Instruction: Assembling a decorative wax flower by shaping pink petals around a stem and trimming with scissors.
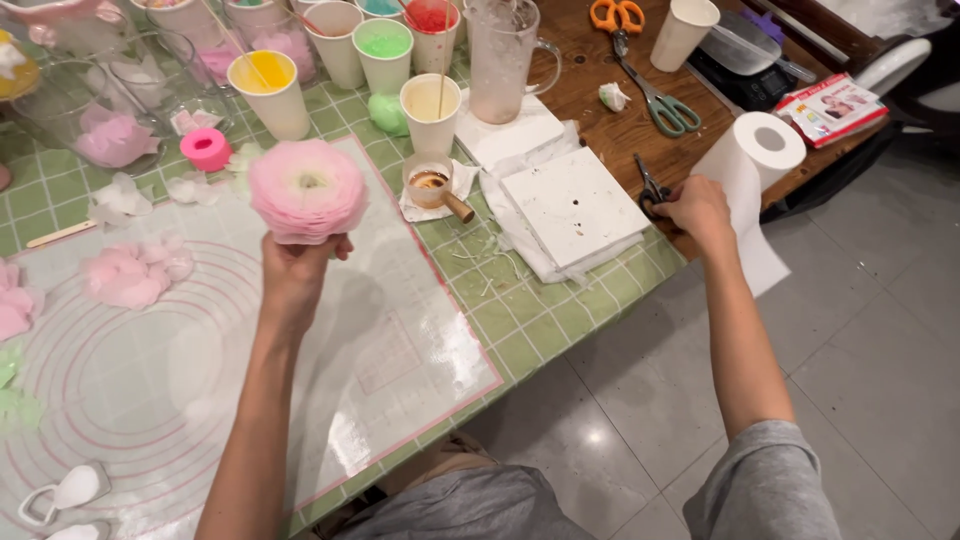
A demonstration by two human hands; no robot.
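My left hand holds up a large pink layered flower from below, above a clear silicone mat with pink rings. My right hand reaches out to the right and closes on the handles of small black scissors lying on the brown table edge, next to a roll of white paper towel.
Paper cups of coloured wax and a clear jug crowd the back. A white square slab rests on cloths. Pink petals lie on the mat. Orange-handled scissors and green-handled scissors lie behind. Grey tiled floor lies right.
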